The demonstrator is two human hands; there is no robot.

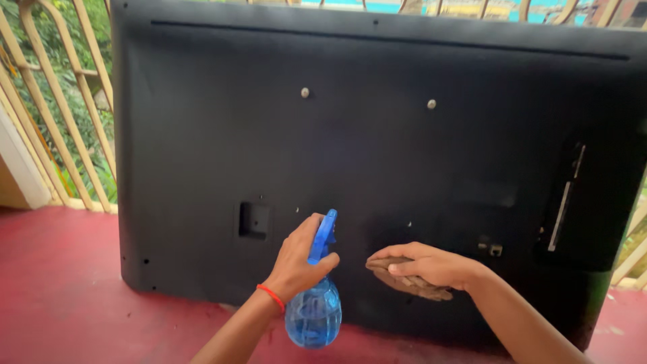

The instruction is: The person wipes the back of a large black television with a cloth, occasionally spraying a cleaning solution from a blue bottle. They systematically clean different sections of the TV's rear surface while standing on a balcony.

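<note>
The left hand [300, 259] has its fingers wrapped around the neck of a blue spray bottle [315, 307], nozzle close to the black back panel [202, 135] of a flat television. Just to the right, the right hand [428, 265] presses a brownish cloth [411, 286] flat against the panel's lower middle, fingers closed over it. The television stands upright on a red floor [54, 283], with a cream railing [60, 108] beyond.
</note>
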